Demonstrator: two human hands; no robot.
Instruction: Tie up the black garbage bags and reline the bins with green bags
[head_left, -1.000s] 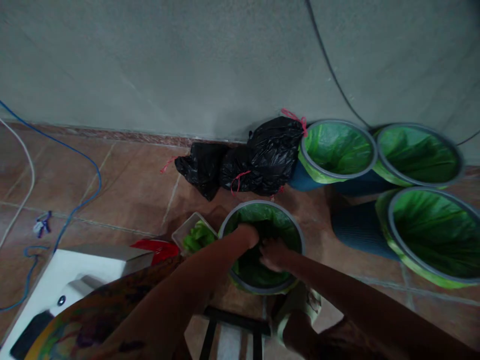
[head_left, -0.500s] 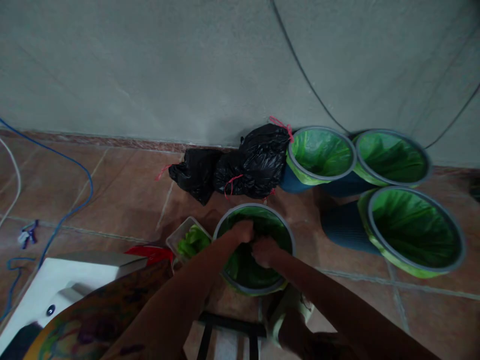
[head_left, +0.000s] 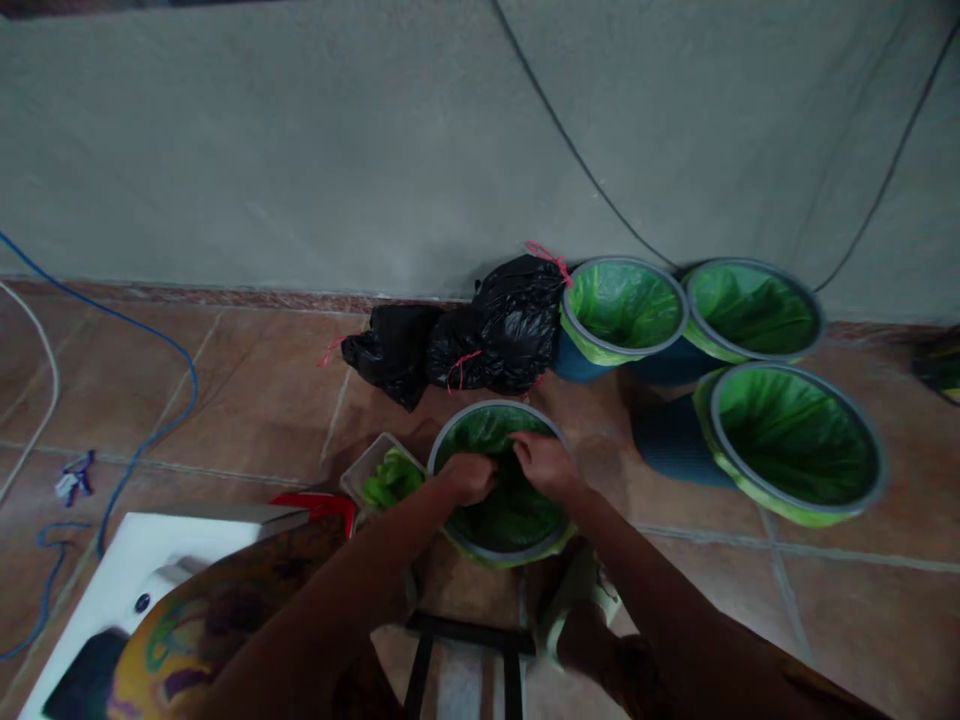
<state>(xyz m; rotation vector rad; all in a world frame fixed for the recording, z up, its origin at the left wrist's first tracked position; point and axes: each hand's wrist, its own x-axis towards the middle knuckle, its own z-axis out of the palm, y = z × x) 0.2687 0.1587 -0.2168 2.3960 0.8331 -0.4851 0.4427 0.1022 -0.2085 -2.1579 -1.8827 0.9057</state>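
Both my hands are down inside a round bin with a grey rim, lined with a green plastic bin liner. My left hand is closed at the left side of the opening, its curled fingers on the liner. Opposite it, my right hand has its fingers drawn together in a pinch against the liner, pointing left. The fingertips are dim, so the exact grip is hard to see. Left of the bin is a clear plastic tub holding folded green liners.
Three more lined bins stand to the right: a left one, a back one and a front one. Tied black bags lie by the wall. A white box, a blue cable and keys are at left.
My hands have moved apart inside the bin, the left one leftward and lower, the right one up and slightly right. The view has shifted slightly.
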